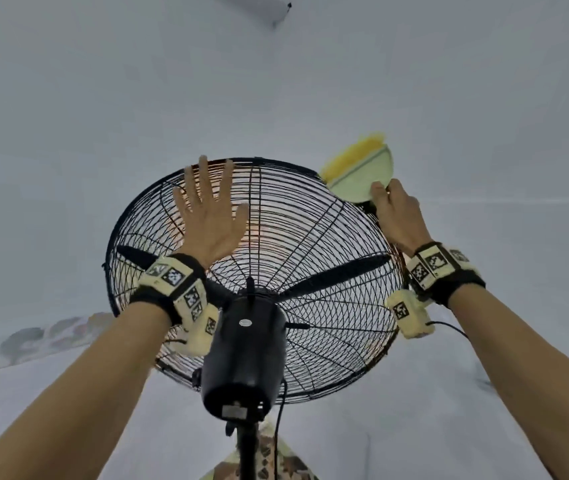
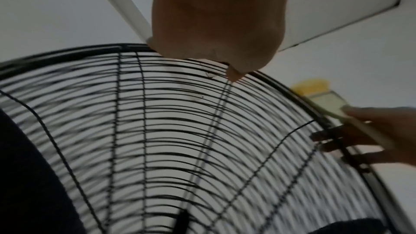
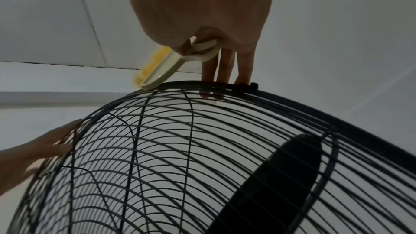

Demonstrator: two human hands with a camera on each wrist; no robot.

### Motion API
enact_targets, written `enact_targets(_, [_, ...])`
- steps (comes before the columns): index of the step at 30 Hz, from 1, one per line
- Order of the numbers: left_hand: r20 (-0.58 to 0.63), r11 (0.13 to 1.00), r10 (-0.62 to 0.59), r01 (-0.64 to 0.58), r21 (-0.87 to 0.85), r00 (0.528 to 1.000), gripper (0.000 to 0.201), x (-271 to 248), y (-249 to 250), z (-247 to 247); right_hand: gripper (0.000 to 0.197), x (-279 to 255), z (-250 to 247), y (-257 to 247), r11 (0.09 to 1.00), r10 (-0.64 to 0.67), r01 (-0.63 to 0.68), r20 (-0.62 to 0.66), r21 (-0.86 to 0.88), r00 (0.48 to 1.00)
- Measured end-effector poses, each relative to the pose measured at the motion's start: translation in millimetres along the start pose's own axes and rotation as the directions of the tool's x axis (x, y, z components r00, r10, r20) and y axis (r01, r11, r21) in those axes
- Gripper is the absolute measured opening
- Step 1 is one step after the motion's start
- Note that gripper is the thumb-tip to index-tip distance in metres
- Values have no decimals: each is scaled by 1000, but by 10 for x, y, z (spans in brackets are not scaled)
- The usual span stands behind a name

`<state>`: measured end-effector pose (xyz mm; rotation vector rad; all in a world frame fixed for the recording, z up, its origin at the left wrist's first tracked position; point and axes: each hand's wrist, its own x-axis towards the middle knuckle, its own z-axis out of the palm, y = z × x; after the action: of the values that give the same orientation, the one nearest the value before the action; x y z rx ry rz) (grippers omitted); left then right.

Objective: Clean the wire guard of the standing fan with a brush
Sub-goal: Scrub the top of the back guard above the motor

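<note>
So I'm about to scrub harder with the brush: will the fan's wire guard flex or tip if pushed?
The wire guard is thin wire, so it probably gives a little locally. It sits high on a narrow pole, so a hard push may rock the fan. The left hand, flat against it, likely steadies it against the brush.

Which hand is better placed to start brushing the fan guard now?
The right hand: it already grips the brush at the guard's upper rim. The left hand lies flat and open on the wires, steadying it.
</note>
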<state>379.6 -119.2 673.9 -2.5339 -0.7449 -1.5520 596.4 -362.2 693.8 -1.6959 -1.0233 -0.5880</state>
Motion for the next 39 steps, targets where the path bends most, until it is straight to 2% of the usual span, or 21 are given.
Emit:
enact_targets(3, [80, 975, -163, 173, -140, 983, 89, -226, 436, -128, 48, -134, -138, -133, 999, -23, 23, -14, -31, 1000])
enact_targets(5, [166, 948, -206, 239, -212, 964, 101, -360, 743, -213, 45, -221, -215, -245, 998, -36, 34, -20, -60, 999])
enact_targets(9, [278, 904, -192, 280, -324, 941, 125, -594, 1328, -253, 38, -373, -315, -480, 994, -67, 65, -26, -88, 997])
enact_targets(13, [313, 869, -121, 253, -425, 942, 137, -772, 1807, -166, 40, -363, -394, -736, 997, -34, 37, 48, -71, 998])
enact_targets(17, [382, 803, -155, 341, -489, 911, 143, -850, 2151, 13, 39, -324, -448, -806, 999, 33, -29, 101, -43, 994])
enact_targets(20, [348, 792, -211, 369, -486, 913, 143, -891, 2302, 249, 39, -361, -495, -746, 997, 80, -77, 136, -26, 987])
enact_targets(23, [246, 816, -262, 350, -460, 933, 141, -956, 2410, 464, 43, -383, -540, -594, 994, 100, -105, 151, 28, 984])
enact_targets(26, [164, 812, -314, 354, -464, 935, 147, -959, 2495, 608, 43, -356, -551, -336, 995, 89, -97, 172, 35, 981])
enact_targets(28, [134, 790, -354, 373, -486, 925, 154, -939, 2574, 632, 40, -326, -573, -209, 986, 111, -130, 170, 105, 979])
enact_targets(32, [109, 771, -425, 422, -477, 899, 166, -857, 2640, 635, 34, -288, -640, -213, 926, 149, -214, 219, 312, 964])
enact_targets(35, [116, 758, -433, 431, -490, 894, 164, -839, 2617, 621, 31, -289, -670, -263, 890, 151, -248, 265, 383, 952])
enact_targets(39, [111, 748, -430, 422, -512, 896, 160, -855, 2624, 498, 39, -376, -710, -242, 800, 153, -292, 291, 525, 944])
